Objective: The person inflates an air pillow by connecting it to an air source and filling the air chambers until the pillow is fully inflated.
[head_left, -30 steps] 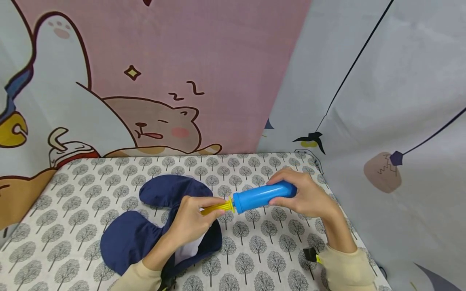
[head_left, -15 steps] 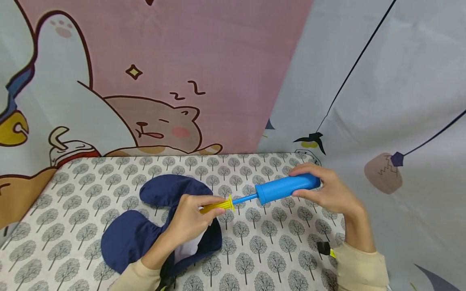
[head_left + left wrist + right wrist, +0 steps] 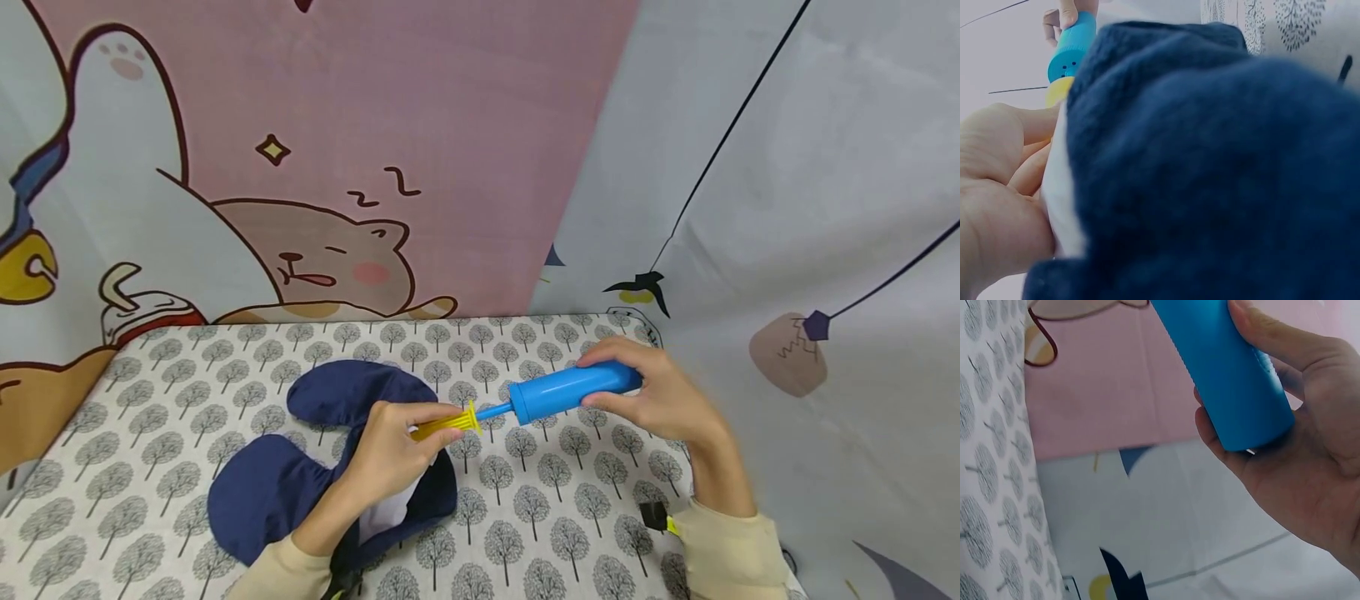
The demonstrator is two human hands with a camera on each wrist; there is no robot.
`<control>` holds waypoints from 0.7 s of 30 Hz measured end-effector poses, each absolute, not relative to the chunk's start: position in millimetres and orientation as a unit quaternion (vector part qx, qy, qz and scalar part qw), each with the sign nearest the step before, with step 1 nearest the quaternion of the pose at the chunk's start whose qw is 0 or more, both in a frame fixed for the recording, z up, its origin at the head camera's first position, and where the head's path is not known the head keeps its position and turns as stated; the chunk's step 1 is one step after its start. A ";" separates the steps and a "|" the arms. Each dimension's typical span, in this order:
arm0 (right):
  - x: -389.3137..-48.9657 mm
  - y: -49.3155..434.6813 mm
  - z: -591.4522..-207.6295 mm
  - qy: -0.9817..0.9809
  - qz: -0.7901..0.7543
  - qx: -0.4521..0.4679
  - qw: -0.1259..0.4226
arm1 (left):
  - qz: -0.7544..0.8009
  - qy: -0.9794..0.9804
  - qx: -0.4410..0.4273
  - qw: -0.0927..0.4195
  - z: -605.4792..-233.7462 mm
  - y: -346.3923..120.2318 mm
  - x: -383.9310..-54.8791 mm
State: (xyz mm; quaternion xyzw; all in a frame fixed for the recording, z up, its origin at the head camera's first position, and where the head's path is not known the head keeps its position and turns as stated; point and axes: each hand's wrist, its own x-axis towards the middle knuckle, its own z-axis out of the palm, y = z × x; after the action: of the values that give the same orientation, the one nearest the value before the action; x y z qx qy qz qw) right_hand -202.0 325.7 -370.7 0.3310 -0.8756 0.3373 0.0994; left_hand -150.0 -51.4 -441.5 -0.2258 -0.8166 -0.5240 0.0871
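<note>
A hand balloon pump point(image 3: 570, 393) spans the two hands, with a blue barrel, a thin blue rod point(image 3: 493, 411) and a yellow ridged end piece point(image 3: 448, 423). My left hand point(image 3: 390, 450) pinches that yellow piece between thumb and fingers; its tip is hidden by the hand. Round the barrel's far end curls my right hand point(image 3: 663, 400), and the right wrist view shows the barrel point(image 3: 1235, 381) end against the palm. Under the left hand lies a navy, U-shaped fabric neck pillow point(image 3: 262, 492). A white inner part point(image 3: 1063, 206) shows at its side, close by the left fingers.
The table bears a white cloth point(image 3: 525, 533) printed with trees. Behind it hangs a pink cartoon backdrop point(image 3: 480, 167), and a pale curtain point(image 3: 847, 208) closes off the right side. A black strap piece point(image 3: 654, 515) sits by the right sleeve.
My right hand first drew the barrel away to the right, baring the rod, and has since slid it partly back left. The left hand and the neck pillow stay in place.
</note>
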 end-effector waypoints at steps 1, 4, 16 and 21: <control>-202.0 321.6 -371.4 -0.872 0.341 0.339 0.097 | -0.524 -0.817 -0.225 0.089 -441.2 -51.4 -150.0; -201.4 309.9 -373.4 -0.863 0.342 0.359 0.098 | -0.521 -0.818 -0.224 0.094 -440.4 -51.3 -150.0; -197.3 290.7 -375.1 -0.869 0.323 0.369 0.066 | -0.514 -0.822 -0.225 0.096 -440.8 -49.9 -149.9; -198.6 308.4 -371.9 -0.872 0.319 0.363 0.074 | -0.518 -0.820 -0.227 0.087 -441.4 -50.3 -149.2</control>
State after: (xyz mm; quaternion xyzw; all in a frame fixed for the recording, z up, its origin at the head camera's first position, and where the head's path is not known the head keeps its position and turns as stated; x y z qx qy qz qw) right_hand -198.6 308.4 -371.9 0.3630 -0.8725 0.3187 0.0740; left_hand -149.2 -50.3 -441.4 -0.2269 -0.8198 -0.5185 0.0872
